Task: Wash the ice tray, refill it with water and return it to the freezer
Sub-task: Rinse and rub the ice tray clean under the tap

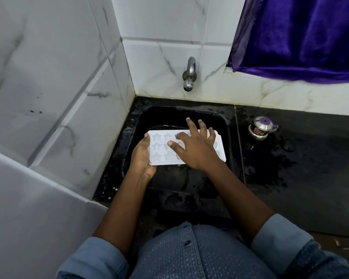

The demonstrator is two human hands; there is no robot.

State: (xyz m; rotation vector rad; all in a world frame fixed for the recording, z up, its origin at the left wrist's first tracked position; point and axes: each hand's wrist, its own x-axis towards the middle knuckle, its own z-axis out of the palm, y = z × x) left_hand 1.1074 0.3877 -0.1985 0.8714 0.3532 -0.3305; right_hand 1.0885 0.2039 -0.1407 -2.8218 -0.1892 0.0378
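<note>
Head view, looking down into a kitchen corner. At centre frame a white ice tray (157, 147) with star-shaped hollows is held roughly level above a black sink (163, 115), hollows facing up. The left hand (142, 156) grips the tray's left end, thumb over the top edge and fingers curled underneath. The right hand (195, 150) lies open across the tray's middle and right part, fingers spread and straight, palm down on the upper surface; whether the fingertips press into the hollows cannot be told. A metal tap (188, 74) juts from the white veined wall tiles (48, 77) above the sink, at upper centre. To the right of the sink, a small steel kettle (261, 128) with a purple lid stands on the wet black counter (310, 168), well apart from the tray. A purple curtain (300, 37) fills the upper right corner. Blue shirt sleeves and shirt front (189, 254) occupy the bottom edge.
</note>
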